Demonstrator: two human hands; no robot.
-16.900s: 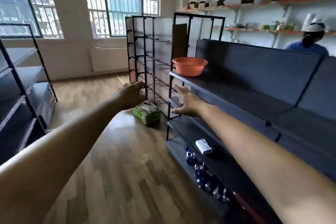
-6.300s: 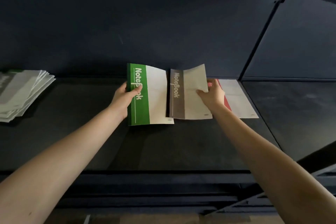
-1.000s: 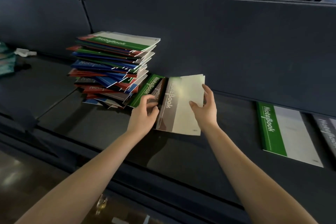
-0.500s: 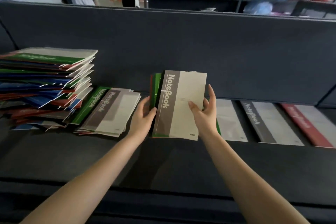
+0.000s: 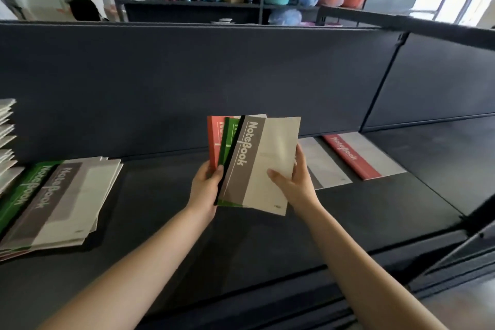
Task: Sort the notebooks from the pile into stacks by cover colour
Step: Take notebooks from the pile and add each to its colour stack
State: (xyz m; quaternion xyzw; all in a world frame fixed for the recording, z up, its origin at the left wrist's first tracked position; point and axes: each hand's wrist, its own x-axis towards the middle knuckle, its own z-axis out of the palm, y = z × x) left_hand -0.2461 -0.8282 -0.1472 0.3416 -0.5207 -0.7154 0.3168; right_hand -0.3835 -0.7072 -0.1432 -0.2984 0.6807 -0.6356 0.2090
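Dark shelf, stocked racks behind. L hand & R hand, fingers curled, grip fanned notebooks; pile cut off left.

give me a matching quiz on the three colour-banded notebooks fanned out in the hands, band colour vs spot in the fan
Things:
1. grey-banded paper notebook
2. green-banded paper notebook
3. red-banded paper notebook

Spots:
a. far left of the fan, rearmost
b. frontmost, with the thumb of the right hand on its cover
c. between the other two

Pairs: 1-b, 2-c, 3-a
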